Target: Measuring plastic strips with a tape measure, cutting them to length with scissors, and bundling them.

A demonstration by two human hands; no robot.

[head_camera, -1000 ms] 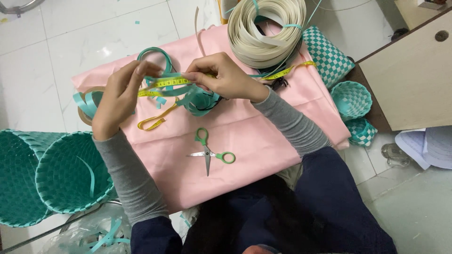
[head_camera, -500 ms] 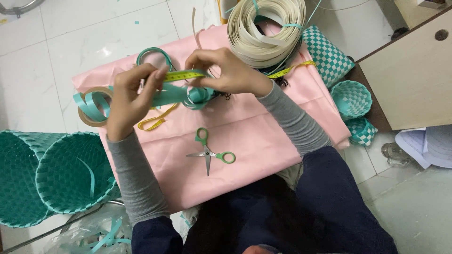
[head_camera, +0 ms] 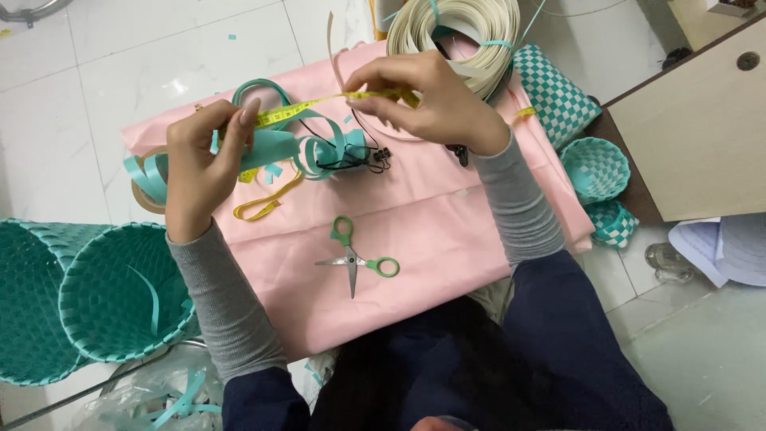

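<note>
Since half a second ago both hands have lifted a little and drawn apart, so the yellow measuring tape (head_camera: pixel 319 108) now runs taut between them above the far edge of the pink cloth (head_camera: pixel 415 231). My left hand (head_camera: pixel 199 168) has its grip pressed together on the tape's near end, thumb and forefinger pinching it, with the other fingers curled around a wide teal strip (head_camera: pixel 271 148) that loops just under the tape. My right hand (head_camera: pixel 431 100) pinches the tape's other end between thumb and fingertips, held near the far edge of the cloth, just in front of the coil of cream strip (head_camera: pixel 463 28). The rest of the tape trails loose below my left hand and lies in a loop on the cloth. Green-handled scissors (head_camera: pixel 355 259) lie open near the middle of the cloth, well apart from both hands. Two woven teal baskets (head_camera: pixel 88 303) stand on the floor off the cloth's left edge, and small checked baskets (head_camera: pixel 594 168) sit off its right edge.
</note>
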